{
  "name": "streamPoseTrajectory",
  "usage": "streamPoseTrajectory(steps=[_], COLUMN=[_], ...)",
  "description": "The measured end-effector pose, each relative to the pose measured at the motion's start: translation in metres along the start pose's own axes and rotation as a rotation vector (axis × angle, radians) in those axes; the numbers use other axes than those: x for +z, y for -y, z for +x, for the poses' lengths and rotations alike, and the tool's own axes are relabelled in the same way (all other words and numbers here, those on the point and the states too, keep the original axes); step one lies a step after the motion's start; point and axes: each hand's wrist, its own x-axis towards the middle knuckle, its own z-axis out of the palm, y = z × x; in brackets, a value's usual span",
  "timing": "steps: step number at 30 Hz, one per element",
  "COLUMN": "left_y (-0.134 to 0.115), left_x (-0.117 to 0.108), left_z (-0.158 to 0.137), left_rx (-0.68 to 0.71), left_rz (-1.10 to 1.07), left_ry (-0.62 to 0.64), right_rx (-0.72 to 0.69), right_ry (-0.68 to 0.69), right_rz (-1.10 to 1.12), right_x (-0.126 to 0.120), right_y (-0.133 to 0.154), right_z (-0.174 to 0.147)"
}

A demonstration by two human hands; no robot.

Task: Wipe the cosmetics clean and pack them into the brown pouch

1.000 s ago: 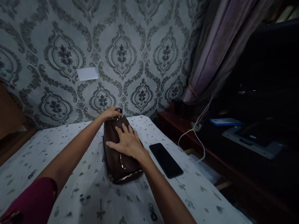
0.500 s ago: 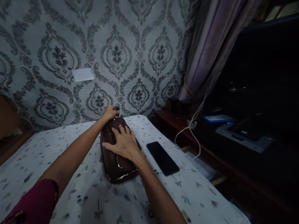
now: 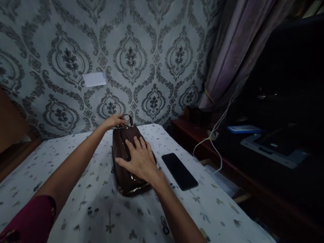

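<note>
A dark brown handbag point(image 3: 121, 144) with gold zips lies on the patterned cloth, its top end toward the wall. Its short handle point(image 3: 129, 117) stands up in a loop at that far end. My left hand point(image 3: 115, 121) is closed on the left side of this loop, fingertips partly hidden. Across the bag's front panel, my right hand point(image 3: 140, 159) rests flat with fingers spread and holds nothing. Just right of the bag a black smartphone point(image 3: 179, 171) lies face up.
The white printed cloth point(image 3: 88, 205) covers the surface up to the wallpapered wall. A white card point(image 3: 94, 79) is on the wall. On the right stand a dark red shelf point(image 3: 186, 128), a white cable point(image 3: 218, 122) and a blue-edged packet point(image 3: 244, 129). A brown panel point(image 3: 1, 124) is at left.
The bag's handle now shows as an open upright loop; before, it was bunched at my left hand. My left hand has shifted slightly left. My right hand stays flat on the bag.
</note>
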Motion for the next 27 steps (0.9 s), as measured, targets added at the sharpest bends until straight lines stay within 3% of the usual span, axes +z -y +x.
streamPoseTrajectory(steps=[5,12,21,27], left_y=[0.014,0.016,0.016,0.005], left_x=[-0.018,-0.02,-0.008,-0.009], left_z=[-0.015,-0.025,-0.034,-0.03], left_rx=[-0.04,-0.005,-0.012,0.01], left_rz=[0.11,0.182,0.048,0.087], left_ry=[-0.036,-0.132,-0.124,-0.11], right_rx=[-0.007,-0.028,-0.038,-0.046], right_ry=[-0.015,-0.246,-0.292,-0.298], right_rz=[-0.025,-0.064,-0.063,-0.071], right_x=[0.003,0.023,0.026,0.027], right_y=[0.001,0.0,-0.001,-0.001], right_z=[-0.017,-0.021,-0.019,-0.02])
